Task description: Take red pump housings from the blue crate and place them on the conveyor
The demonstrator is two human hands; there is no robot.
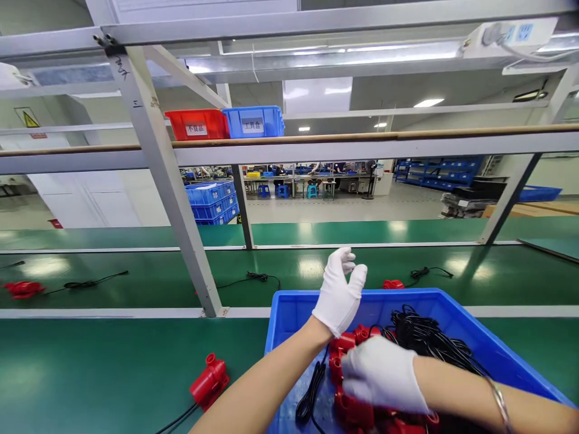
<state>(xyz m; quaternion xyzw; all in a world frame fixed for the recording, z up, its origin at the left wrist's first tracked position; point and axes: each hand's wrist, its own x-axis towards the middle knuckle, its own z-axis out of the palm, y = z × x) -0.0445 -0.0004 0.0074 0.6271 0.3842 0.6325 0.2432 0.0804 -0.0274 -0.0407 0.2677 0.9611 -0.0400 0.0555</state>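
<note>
Green bench matting is seen below; a stray red part (208, 380) lies left. Over the blue bin (497, 355), the left hand (338, 295) is raised, fingers loosely apart, empty. The right hand (382, 374) is closed on red pump bodies (350, 410) directly beneath it.

Bright, even light pours down from the tube lamp (344, 54) overhead, leaving pale glare patches on the glossy green worktop (113, 367); shadows stay faint, the frame rails (289, 150) bow at the edges, and the right hand (382, 374) looks slightly motion-blurred
</note>
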